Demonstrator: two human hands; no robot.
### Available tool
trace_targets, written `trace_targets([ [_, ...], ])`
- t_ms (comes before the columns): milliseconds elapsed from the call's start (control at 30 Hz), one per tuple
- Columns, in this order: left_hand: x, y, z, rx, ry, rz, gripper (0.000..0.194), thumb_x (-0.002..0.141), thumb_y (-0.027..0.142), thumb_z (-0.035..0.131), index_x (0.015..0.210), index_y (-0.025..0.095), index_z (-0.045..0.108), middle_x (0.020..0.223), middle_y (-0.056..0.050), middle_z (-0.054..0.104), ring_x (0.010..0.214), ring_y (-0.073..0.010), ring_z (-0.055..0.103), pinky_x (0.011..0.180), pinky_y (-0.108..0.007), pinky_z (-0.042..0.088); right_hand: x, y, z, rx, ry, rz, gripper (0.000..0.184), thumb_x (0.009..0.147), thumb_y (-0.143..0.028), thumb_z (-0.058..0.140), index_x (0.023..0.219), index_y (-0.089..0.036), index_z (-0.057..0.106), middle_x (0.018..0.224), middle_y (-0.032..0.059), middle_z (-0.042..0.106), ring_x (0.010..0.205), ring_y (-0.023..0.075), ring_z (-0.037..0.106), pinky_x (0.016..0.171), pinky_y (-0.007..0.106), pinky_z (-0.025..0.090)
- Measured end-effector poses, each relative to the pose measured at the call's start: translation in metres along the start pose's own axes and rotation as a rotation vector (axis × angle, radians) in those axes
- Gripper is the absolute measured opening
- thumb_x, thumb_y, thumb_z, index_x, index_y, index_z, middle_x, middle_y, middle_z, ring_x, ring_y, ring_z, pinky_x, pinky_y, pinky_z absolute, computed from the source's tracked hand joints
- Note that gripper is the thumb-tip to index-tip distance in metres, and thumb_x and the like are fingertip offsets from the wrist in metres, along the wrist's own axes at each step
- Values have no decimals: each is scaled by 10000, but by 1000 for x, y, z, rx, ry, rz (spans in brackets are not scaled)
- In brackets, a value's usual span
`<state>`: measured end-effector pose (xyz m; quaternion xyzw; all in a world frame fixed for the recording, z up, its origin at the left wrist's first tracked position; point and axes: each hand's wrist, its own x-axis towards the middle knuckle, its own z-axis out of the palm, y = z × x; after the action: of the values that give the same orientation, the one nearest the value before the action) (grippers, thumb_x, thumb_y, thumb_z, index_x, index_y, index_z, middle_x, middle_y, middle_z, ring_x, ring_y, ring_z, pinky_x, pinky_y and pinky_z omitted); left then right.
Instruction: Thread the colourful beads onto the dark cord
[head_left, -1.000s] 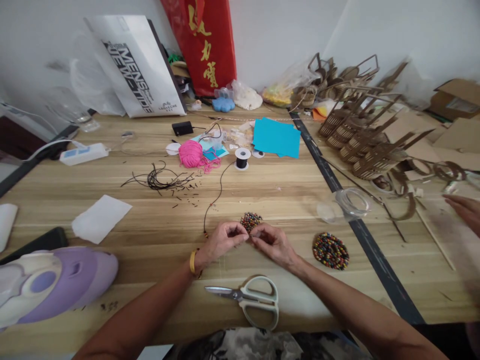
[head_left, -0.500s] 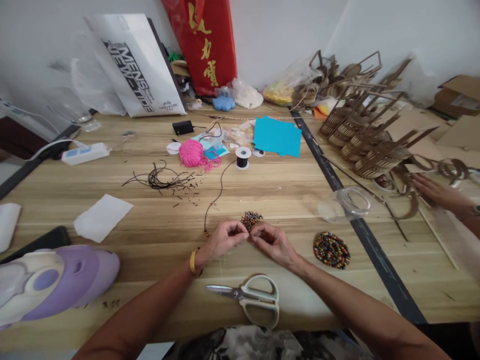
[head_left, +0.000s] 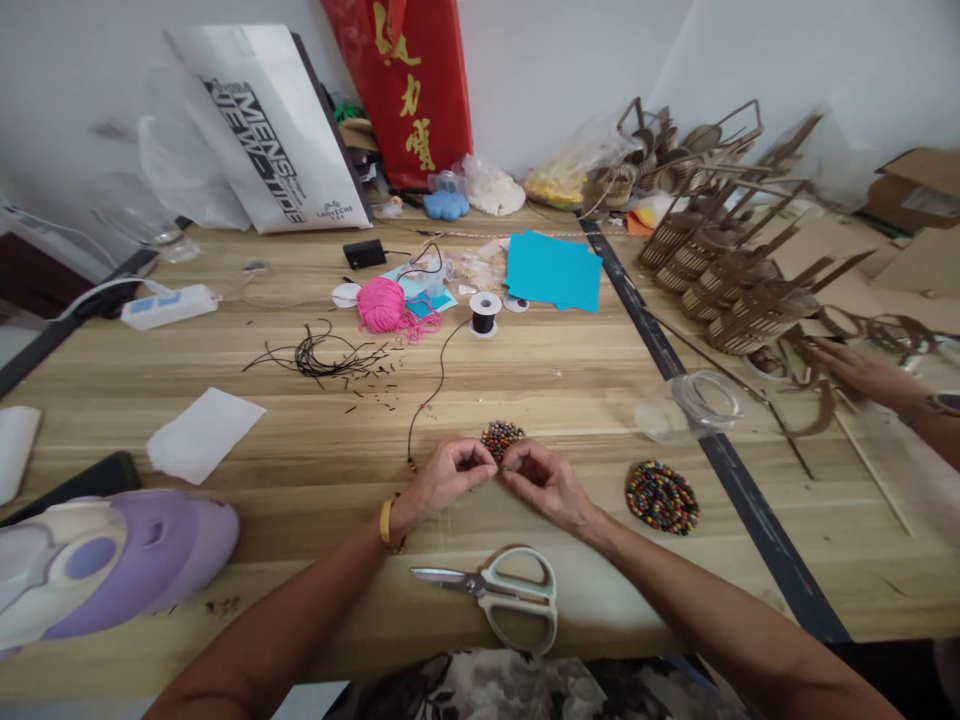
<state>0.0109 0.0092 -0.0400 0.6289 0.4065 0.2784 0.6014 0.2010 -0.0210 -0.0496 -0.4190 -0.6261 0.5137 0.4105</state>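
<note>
My left hand (head_left: pixel 450 478) is closed in a pinch beside a small pile of multicoloured beads (head_left: pixel 502 438). A thin black cord (head_left: pixel 442 372) with a few beads on it runs from a white-rimmed spool (head_left: pixel 484 316) down to this hand and passes under it; its end at the fingertips is too small to see. My right hand (head_left: pixel 549 485) pinches thumb and finger together just right of the left fingertips, around something tiny and dark. Scissors (head_left: pixel 495 590) with pale handles lie below both hands. To the right rests a coil of strung beads (head_left: pixel 662 497).
Cut black cords (head_left: pixel 315 355), pink yarn (head_left: pixel 382 305) and blue sheets (head_left: pixel 555 270) lie farther back. At left are a purple-and-white device (head_left: pixel 142 560) and white paper (head_left: pixel 206 435). Another person's hand (head_left: pixel 862 372) is at the right, near small brown baskets (head_left: pixel 742 290) and clear tubing (head_left: pixel 709 400).
My hands stay almost in place, with the right fingertips slightly shifted. The other person's hand at the right has moved a little left and up.
</note>
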Motion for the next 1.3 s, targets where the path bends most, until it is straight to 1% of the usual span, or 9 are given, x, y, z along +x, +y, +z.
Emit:
trace_targets([
  [433,0,1,-1,34,4,10,169,775,290,618,750,122,617,593,22,530,560,-90,475,546,-204,375,0,1,-1,-31,-14,-4,143,843,-316,598,857,-176,571,769,29,572,642,123,511,550,229,405],
  [600,0,5,0,50,5,9,170,766,291,620,735,124,614,592,17,529,565,-94,466,544,-202,366,0,1,-1,-37,-12,-3,152,843,-321,598,859,-173,571,759,28,571,629,120,507,549,233,407],
  [833,-1,6,-1,93,14,47,144,766,261,617,731,122,631,683,-16,597,640,-112,500,604,-213,388,0,-2,-1,-51,-11,13,191,840,-363,603,848,-174,572,749,27,575,613,118,502,531,231,402],
  [1300,-1,7,0,84,8,40,137,771,250,613,732,119,627,663,-3,584,618,-101,488,588,-206,383,0,-2,-1,-71,-6,0,202,843,-371,600,843,-171,577,750,28,580,619,118,514,542,230,417],
])
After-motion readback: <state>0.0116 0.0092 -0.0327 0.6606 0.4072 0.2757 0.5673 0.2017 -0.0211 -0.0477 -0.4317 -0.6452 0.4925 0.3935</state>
